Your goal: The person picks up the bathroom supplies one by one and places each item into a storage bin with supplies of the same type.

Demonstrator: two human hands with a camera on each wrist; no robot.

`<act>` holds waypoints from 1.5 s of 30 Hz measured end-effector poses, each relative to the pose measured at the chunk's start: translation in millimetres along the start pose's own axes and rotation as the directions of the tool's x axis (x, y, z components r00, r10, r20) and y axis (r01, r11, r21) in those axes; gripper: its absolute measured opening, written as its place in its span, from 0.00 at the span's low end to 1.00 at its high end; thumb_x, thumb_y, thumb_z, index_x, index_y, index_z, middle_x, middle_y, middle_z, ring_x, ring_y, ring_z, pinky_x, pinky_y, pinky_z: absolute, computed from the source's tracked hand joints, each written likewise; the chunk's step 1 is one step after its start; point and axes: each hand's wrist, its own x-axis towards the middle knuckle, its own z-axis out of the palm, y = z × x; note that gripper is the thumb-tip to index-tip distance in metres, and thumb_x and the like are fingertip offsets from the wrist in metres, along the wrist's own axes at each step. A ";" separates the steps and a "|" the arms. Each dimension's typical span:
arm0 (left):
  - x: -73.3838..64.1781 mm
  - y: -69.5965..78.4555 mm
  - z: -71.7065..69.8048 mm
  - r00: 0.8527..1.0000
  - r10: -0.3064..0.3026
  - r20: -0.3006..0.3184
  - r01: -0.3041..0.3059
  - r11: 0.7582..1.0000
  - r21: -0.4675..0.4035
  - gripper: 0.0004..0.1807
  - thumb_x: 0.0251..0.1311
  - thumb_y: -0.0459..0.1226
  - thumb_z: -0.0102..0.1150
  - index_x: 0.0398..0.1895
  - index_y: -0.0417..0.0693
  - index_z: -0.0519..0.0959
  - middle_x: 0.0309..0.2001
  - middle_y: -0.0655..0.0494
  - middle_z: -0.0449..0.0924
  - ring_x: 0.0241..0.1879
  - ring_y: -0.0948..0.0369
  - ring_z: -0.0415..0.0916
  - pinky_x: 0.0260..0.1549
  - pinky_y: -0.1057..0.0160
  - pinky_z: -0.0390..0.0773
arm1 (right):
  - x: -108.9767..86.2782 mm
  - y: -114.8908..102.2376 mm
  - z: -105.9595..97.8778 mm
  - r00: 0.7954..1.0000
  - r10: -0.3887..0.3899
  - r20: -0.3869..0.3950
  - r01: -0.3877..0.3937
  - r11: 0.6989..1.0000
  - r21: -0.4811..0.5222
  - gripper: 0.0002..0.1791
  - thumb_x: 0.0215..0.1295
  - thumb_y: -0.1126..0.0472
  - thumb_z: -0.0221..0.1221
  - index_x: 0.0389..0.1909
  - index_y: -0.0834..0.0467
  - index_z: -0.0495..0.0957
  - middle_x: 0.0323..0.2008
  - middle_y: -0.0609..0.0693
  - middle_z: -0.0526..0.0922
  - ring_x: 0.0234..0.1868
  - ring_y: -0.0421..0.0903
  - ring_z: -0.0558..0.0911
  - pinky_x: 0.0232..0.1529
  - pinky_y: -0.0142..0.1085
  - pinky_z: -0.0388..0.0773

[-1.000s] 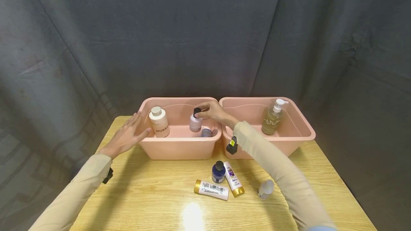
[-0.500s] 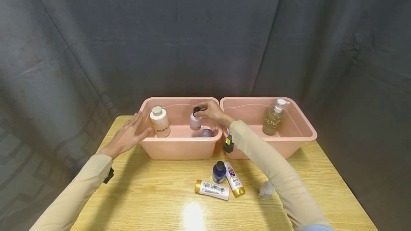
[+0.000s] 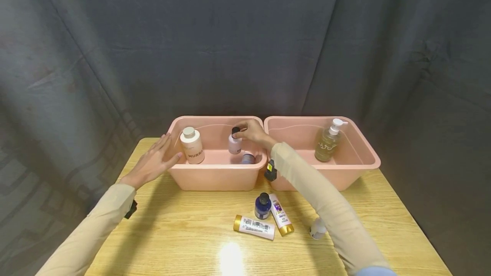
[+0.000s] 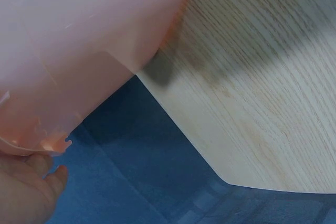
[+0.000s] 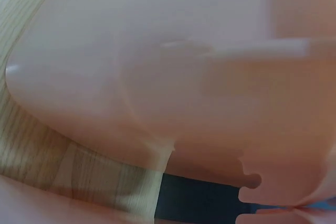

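In the head view, my right hand (image 3: 254,133) pinches the black cap of a small pale lilac bottle (image 3: 235,145), upright inside the left pink bin (image 3: 212,179). A small greyish-blue round container (image 3: 248,159) sits just below and right of that bottle. My left hand (image 3: 153,160) rests at the bin's left rim, fingers straight and thumb spread. Close to the left thumb stands a white bottle (image 3: 193,148) lettered MURRA. The left wrist view has part of my left hand (image 4: 26,187) at the bin's edge. Only pink bin walls (image 5: 131,51) fill most of the right wrist view.
A second pink bin (image 3: 307,169) on the right holds a pump bottle (image 3: 326,145). On the wooden table in front are a dark blue bottle (image 3: 262,208), two white tubes with gold caps (image 3: 256,227), and a small white bottle (image 3: 316,230) partly behind the right sleeve.
The lilac bottle has risen slightly in my right hand, and the right wrist has shifted a little to the left. My left hand stays at the rim.
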 end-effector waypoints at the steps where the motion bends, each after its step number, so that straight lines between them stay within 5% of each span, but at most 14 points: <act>1: 0.0 0.0 0.1 1.000 0.001 -0.001 -0.001 1.000 -0.001 0.46 0.71 0.60 0.44 0.79 0.41 0.46 0.79 0.47 0.35 0.76 0.42 0.38 0.62 0.28 0.51 | 0.5 0.1 0.1 1.000 0.001 0.000 -0.001 1.000 -0.005 0.17 0.58 0.74 0.67 0.49 0.73 0.81 0.47 0.65 0.84 0.48 0.54 0.84 0.44 0.36 0.83; 12: -1.0 2.8 -1.0 1.000 0.002 -0.004 -0.002 1.000 0.003 0.45 0.71 0.58 0.45 0.79 0.41 0.46 0.79 0.44 0.37 0.76 0.41 0.38 0.62 0.27 0.52 | 2.3 0.0 0.0 0.999 0.033 -0.012 -0.034 0.995 -0.091 0.21 0.57 0.71 0.69 0.52 0.70 0.81 0.48 0.62 0.84 0.52 0.56 0.83 0.46 0.37 0.82; 25: -1.8 2.6 0.1 1.000 -0.004 -0.003 0.004 1.000 -0.002 0.45 0.71 0.58 0.46 0.79 0.41 0.46 0.79 0.44 0.36 0.76 0.41 0.39 0.61 0.27 0.53 | 6.4 2.5 1.5 0.999 -0.028 -0.042 0.016 0.968 -0.249 0.17 0.54 0.69 0.71 0.46 0.68 0.84 0.45 0.59 0.86 0.49 0.53 0.84 0.51 0.37 0.78; 45: -2.7 1.5 0.9 1.000 -0.008 0.002 0.008 1.000 0.003 0.46 0.70 0.61 0.43 0.79 0.41 0.46 0.79 0.45 0.36 0.75 0.39 0.39 0.61 0.27 0.52 | 7.7 3.7 5.6 1.000 -0.029 -0.007 0.026 0.960 -0.279 0.18 0.55 0.73 0.69 0.48 0.72 0.82 0.46 0.62 0.85 0.48 0.56 0.85 0.51 0.38 0.79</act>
